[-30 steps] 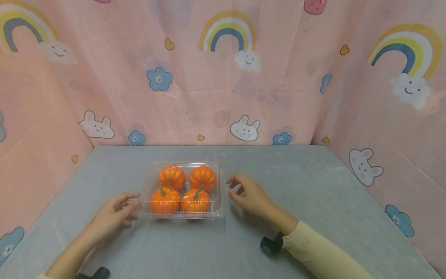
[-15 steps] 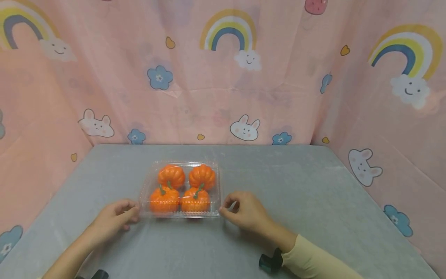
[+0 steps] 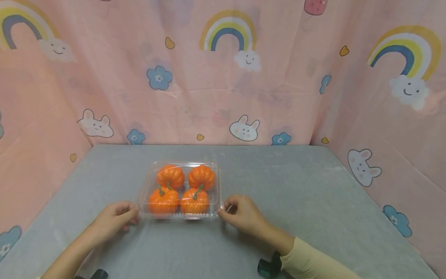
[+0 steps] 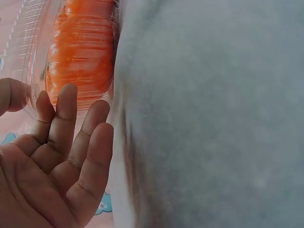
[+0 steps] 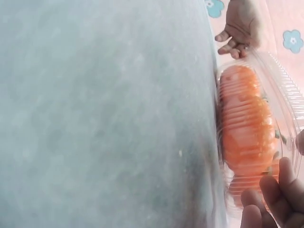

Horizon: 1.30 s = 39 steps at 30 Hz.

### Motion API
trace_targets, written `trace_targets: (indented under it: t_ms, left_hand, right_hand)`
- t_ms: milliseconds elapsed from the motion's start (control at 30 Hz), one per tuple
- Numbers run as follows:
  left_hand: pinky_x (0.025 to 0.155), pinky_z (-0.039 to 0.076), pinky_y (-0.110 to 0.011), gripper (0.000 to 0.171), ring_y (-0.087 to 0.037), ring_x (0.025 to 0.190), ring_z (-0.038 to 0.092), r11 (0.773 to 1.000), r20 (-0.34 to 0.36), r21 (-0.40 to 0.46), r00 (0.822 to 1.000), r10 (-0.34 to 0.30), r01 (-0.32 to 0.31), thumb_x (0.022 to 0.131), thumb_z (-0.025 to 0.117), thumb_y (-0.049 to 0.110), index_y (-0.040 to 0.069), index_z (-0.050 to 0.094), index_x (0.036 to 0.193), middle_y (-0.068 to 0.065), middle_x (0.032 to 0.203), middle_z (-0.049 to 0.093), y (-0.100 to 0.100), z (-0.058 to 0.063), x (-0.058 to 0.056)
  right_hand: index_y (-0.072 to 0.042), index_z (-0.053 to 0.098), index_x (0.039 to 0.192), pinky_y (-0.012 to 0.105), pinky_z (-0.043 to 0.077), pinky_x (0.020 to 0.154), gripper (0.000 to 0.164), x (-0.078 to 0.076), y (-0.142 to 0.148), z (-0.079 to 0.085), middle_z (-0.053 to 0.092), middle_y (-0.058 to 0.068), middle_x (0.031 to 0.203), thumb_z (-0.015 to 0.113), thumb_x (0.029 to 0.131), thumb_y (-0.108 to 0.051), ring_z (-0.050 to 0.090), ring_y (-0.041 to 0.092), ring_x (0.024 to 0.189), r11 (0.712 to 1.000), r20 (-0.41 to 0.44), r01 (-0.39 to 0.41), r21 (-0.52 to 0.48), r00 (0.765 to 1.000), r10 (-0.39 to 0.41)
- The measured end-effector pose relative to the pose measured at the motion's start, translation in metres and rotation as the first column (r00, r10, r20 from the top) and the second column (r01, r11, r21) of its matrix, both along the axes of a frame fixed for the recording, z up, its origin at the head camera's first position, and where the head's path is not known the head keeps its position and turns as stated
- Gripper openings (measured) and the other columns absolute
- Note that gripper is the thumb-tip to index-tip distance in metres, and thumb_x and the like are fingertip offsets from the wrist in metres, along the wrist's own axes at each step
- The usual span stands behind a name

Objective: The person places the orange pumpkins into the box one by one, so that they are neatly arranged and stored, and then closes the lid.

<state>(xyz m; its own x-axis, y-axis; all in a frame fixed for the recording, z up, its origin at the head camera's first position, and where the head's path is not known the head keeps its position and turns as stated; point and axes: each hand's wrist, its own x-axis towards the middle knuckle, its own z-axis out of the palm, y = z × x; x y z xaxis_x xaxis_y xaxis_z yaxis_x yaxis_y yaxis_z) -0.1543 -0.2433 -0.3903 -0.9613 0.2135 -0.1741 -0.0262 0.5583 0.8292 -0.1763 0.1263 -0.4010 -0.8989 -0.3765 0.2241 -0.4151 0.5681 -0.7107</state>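
Observation:
A clear plastic clamshell box (image 3: 216, 186) lies on the table with its lid down. Inside are several small orange pumpkins (image 3: 163, 200) with green stems, in two rows. At the near left corner, my left hand (image 3: 113, 219) pinches the box's rim between thumb and index finger; the left wrist view shows the other fingers (image 4: 97, 152) spread below the rim. My right hand (image 3: 244, 217) pinches the rim at the near right corner. In the right wrist view its fingers (image 5: 278, 199) stand beside the box wall, with the thumb (image 5: 300, 141) partly cut off by the frame edge.
The grey tabletop (image 3: 296, 186) extends on all sides of the box. A pink printed curtain (image 3: 223, 89) encloses the back and both sides. A dark wrist-worn device (image 3: 269, 266) shows by the right sleeve (image 3: 313, 257).
My right hand has come toward me and left, from beside the box to its near right corner, and taken hold of the rim. My left hand has closed in on the left corner.

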Motion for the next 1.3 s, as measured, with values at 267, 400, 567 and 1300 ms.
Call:
trace_targets:
  t_ms: [267,400,567,1300]
  left_hand:
    - [0.065,0.054,-0.024,0.025,-0.010,0.081,0.061,0.998,-0.002,-0.059,1.000,0.020,-0.020,0.099,0.051,0.021,0.000,0.062,0.092,-0.009,0.095,0.071,0.004,0.003,0.001]
    - [0.064,0.054,-0.024,0.024,-0.010,0.080,0.060,0.997,-0.004,-0.074,0.999,0.038,-0.038,0.098,0.051,0.020,0.001,0.062,0.090,-0.008,0.094,0.071,0.006,0.002,0.001]
    - [0.063,0.053,-0.024,0.023,-0.010,0.077,0.060,0.995,-0.011,-0.073,0.998,0.061,-0.061,0.097,0.052,0.019,0.000,0.063,0.090,-0.008,0.093,0.071,0.007,0.000,0.001]
    - [0.065,0.053,-0.026,0.021,-0.014,0.076,0.064,0.990,-0.001,-0.093,0.995,0.102,-0.102,0.094,0.056,0.017,-0.001,0.065,0.089,-0.010,0.094,0.072,0.010,0.003,0.000]
  right_hand:
    - [-0.009,0.064,0.073,0.018,0.046,0.056,0.013,0.001,-0.001,0.002,0.063,-0.003,0.070,0.071,0.081,-0.017,0.053,0.004,0.062,1.000,0.102,0.003,0.001,0.995,-0.004]
    - [-0.009,0.063,0.072,0.018,0.043,0.054,0.015,0.001,0.000,0.003,0.059,-0.005,0.068,0.069,0.082,-0.018,0.050,0.003,0.061,1.000,0.123,-0.010,-0.001,0.992,0.010]
    - [-0.008,0.065,0.068,0.018,0.042,0.054,0.021,0.000,0.001,0.001,0.057,-0.006,0.067,0.069,0.085,-0.020,0.048,0.003,0.061,0.999,0.151,-0.032,-0.025,0.988,0.035]
    - [-0.002,0.063,0.067,0.019,0.038,0.052,0.024,0.002,-0.005,0.008,0.051,-0.007,0.063,0.067,0.085,-0.017,0.045,0.007,0.060,0.999,0.250,0.015,-0.041,0.968,-0.004]
